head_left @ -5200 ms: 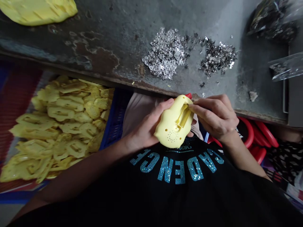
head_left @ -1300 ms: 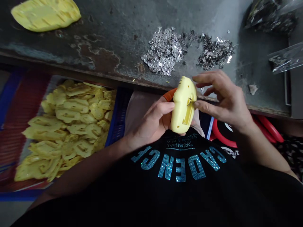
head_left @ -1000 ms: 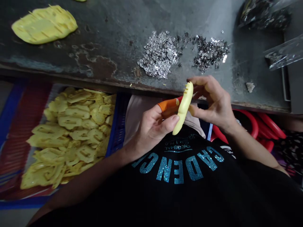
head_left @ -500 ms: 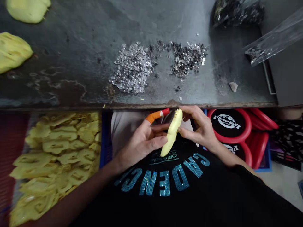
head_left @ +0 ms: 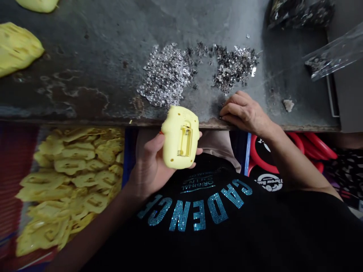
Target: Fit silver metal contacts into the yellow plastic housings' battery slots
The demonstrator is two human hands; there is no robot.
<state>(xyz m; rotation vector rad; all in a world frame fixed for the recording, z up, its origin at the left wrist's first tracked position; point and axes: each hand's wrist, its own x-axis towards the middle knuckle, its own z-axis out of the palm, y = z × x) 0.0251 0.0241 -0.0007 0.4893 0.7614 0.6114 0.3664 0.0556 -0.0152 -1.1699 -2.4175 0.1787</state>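
Observation:
My left hand (head_left: pixel 151 162) grips a yellow plastic shell (head_left: pixel 171 147) at the table's front edge, its back turned up. An open battery compartment (head_left: pixel 185 141) with metal contacts shows in it, and small holes sit near the corners. My right hand (head_left: pixel 245 113) rests at the table edge with its fingers pinched together; a tiny dark bit shows at the fingertips, too small to name. Just beyond that hand lies a pile of small dark metal pieces (head_left: pixel 234 68). Left of it is a larger pile of shiny metal pieces (head_left: pixel 166 75).
Yellow shells (head_left: pixel 18 49) lie at the table's left. Below, at left, many yellow plastic parts (head_left: pixel 73 170) fill a container. Red-rimmed discs (head_left: pixel 265 155) sit in a blue crate at right. Plastic bags of metal pieces (head_left: pixel 317 66) and a whitish lump (head_left: pixel 288 105) lie on the right.
My right hand has let go of the yellow shell and moved up onto the table edge by the dark pieces. My left hand has turned the shell from edge-on to show its back.

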